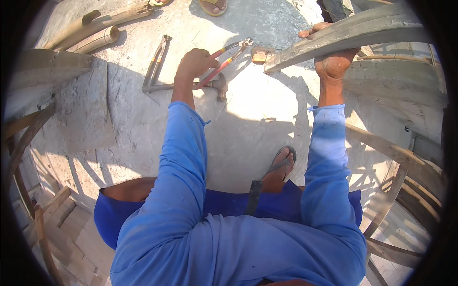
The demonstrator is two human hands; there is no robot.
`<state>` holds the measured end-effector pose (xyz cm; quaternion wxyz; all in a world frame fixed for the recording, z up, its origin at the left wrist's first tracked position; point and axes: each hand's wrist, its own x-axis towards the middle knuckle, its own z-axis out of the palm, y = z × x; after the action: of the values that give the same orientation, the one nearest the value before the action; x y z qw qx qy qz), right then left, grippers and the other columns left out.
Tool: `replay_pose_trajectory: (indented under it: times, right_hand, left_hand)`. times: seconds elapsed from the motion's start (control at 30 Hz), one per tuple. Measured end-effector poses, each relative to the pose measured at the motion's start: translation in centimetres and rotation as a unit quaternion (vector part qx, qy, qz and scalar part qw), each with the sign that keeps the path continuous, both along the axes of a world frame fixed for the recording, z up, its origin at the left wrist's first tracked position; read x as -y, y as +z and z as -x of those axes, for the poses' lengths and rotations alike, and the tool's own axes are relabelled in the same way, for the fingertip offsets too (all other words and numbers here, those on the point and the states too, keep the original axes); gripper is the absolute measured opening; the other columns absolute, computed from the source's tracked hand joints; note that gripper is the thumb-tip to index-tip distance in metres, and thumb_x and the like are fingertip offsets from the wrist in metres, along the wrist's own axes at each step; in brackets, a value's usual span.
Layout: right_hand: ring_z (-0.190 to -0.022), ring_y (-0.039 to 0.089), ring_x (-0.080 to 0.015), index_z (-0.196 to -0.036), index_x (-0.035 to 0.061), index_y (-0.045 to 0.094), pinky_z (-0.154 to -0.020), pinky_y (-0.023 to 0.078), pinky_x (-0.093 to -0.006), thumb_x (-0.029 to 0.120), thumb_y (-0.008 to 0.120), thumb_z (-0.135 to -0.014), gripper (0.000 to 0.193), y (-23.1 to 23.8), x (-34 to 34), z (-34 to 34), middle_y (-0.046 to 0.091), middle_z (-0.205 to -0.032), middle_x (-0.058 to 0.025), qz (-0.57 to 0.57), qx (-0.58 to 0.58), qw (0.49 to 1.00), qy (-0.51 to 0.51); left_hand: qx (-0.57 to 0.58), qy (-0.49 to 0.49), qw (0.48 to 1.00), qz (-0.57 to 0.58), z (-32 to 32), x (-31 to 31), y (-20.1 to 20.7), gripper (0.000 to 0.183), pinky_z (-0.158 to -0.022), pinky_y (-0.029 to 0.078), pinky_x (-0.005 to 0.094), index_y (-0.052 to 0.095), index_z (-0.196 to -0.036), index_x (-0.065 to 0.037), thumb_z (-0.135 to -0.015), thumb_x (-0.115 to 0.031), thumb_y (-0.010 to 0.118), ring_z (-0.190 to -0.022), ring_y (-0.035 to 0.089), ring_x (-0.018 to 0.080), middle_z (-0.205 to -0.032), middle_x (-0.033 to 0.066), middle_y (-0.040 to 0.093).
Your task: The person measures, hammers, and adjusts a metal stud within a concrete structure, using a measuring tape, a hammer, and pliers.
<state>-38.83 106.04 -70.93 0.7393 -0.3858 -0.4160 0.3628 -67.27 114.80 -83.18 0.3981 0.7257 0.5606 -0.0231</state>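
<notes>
My left hand [194,63] is closed round one handle of red-handled pincers [212,74]; the jaws point away to the right, and the handles are spread apart. Under the free handle lies a hammer [221,86], its shaft running left along the floor. A second pair of pincers [156,61] rests on the floor to the left of this hand. At the upper right, my right hand [334,59] grips a long grey wooden beam [353,35] from beneath, fingertips showing over its far edge. The beam's near end sits beside a small wooden block [260,55].
Bamboo poles [98,35] lie at the far left. A thick grey slab edge [57,69] stands below them. Curved wooden pieces [396,148] line the right side, and timber [45,229] fills the lower left. Another person's sandalled foot [213,7] shows at the top.
</notes>
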Motion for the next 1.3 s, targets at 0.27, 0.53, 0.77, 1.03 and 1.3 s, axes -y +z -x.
replay_pose_trajectory:
  times: [0.27, 0.53, 0.77, 1.03, 1.3]
  right_hand:
    - [-0.053, 0.062, -0.0298, -0.091, 0.0042, 0.054, -0.057, 0.059, -0.0509, 0.051, 0.036, -0.09, 0.05, 0.4, -0.6, 2.4, 0.058, -0.064, -0.0161, 0.017, 0.105, 0.977, -0.185]
    - [-0.058, 0.061, -0.0289, -0.115, 0.0107, 0.044, -0.059, 0.058, -0.052, 0.056, 0.039, -0.09, 0.052, -0.8, -0.6, 2.2, 0.054, -0.08, -0.0098, -0.001, 0.015, 0.99, -0.137]
    - [-0.087, 0.066, -0.0358, -0.117, -0.0041, 0.049, -0.075, 0.056, -0.0397, 0.068, 0.047, -0.08, 0.081, 5.9, 1.0, -4.4, 0.061, -0.104, -0.0278, 0.026, -0.025, 0.993, -0.11]
    - [-0.104, 0.059, -0.0277, -0.133, 0.0023, 0.037, -0.086, 0.05, -0.0392, 0.081, 0.052, -0.068, 0.103, 21.6, -0.1, 0.5, 0.052, -0.112, -0.0142, -0.143, 0.178, 0.974, 0.003]
    - [-0.081, 0.063, -0.0189, -0.114, 0.0018, 0.051, -0.07, 0.051, -0.031, 0.025, 0.072, -0.075, 0.051, 25.4, 1.1, 4.0, 0.061, -0.088, -0.0094, -0.011, 0.244, 0.95, -0.194]
  left_hand:
    - [0.018, -0.007, 1.0, 0.009, 0.5, 0.9, -0.6, 0.041, -0.063, 0.046, 0.0371, 0.069, -0.085, 0.001, -0.066, -0.035, 0.071, -0.07, 0.062, 0.026, -0.076, 0.0151, 0.066]
    - [0.295, 0.104, 0.936, 0.161, 0.5, 1.5, 0.4, 0.047, -0.04, 0.034, 0.0281, 0.062, -0.08, -0.002, -0.073, -0.046, 0.073, -0.042, 0.042, 0.0108, -0.053, 0.0, 0.046]
    - [0.704, 0.019, 0.666, 0.247, -7.6, 1.3, 10.1, 0.108, -0.052, 0.043, 0.0223, 0.051, -0.116, 0.001, -0.052, -0.086, 0.056, -0.058, 0.053, 0.011, -0.074, 0.0028, 0.057]
    - [0.739, 0.13, 0.645, 0.144, -7.4, -1.2, 19.5, 0.055, -0.044, 0.038, 0.0235, 0.04, -0.119, 0.004, -0.07, -0.01, 0.059, -0.049, 0.045, 0.0101, -0.065, 0.003, 0.05]
    - [0.363, -0.047, 0.916, -0.166, -12.2, -7.7, 29.0, 0.057, -0.073, 0.051, 0.0381, 0.052, -0.108, 0.008, -0.062, -0.024, 0.066, -0.081, 0.064, 0.0334, -0.088, 0.0241, 0.063]
